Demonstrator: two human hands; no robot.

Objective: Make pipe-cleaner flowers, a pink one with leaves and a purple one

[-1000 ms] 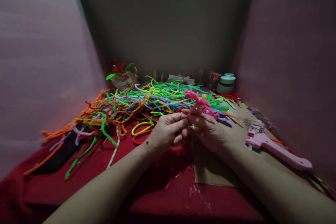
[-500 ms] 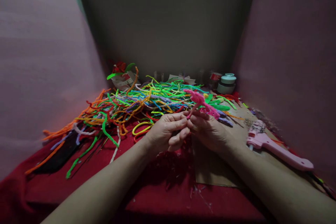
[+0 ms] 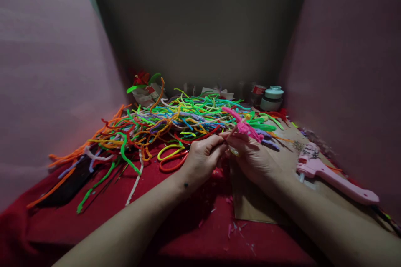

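Bright pink fuzzy pipe cleaners (image 3: 247,130), bent into a small shape, stick up out of my right hand (image 3: 250,156), whose fingers are pinched round their lower part. My left hand (image 3: 206,154) is closed beside it, fingertips on the near end of the same pink piece; the exact grip is partly hidden by the fingers. Just behind lies a big heap of coloured pipe cleaners (image 3: 175,119). Left of my left hand are the red and yellow handles of scissors (image 3: 172,164) on the red cloth (image 3: 175,225).
A pink glue gun (image 3: 338,177) lies at right on a brown board (image 3: 257,208). At the back stand a teal-lidded jar (image 3: 272,99) and a wrapped bundle with a red flower (image 3: 142,81). Pink walls flank both sides.
My left hand has turned over, its lower fingers curling in. The pink piece has tilted to the right, and more of the scissors handles shows.
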